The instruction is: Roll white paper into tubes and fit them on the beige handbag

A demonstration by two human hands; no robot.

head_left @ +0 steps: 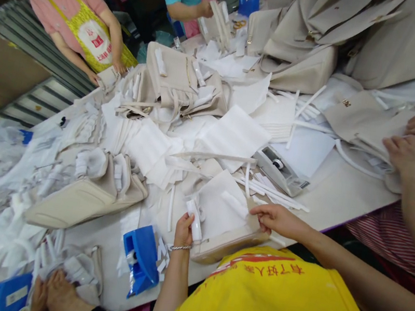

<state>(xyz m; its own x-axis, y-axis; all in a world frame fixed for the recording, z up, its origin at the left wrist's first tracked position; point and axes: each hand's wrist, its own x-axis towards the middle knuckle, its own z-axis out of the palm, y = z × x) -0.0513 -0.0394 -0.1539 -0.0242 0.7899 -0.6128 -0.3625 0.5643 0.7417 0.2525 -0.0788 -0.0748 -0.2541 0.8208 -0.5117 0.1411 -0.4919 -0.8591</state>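
On the table edge, cream bag [223, 244] (paper-wrapped), left hand [183, 231] gripping its wrapped handle [194, 220], right hand [274, 218] pinching wrapping paper [218, 211].

Left hand [184, 231] is up at about 12 o'clock from the wrist, forearm running nearly straight up the frame, fingers curled closed around something, bracelet on the wrist. Right hand [274, 218] reaches in from 4 o'clock, arm stretched out, fingertips pinched together pointing toward 9 o'clock.

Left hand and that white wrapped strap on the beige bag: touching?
Touching. The head view shows the left hand with fingers closed around the white wrapped strap, no gap visible, above the beige bag.
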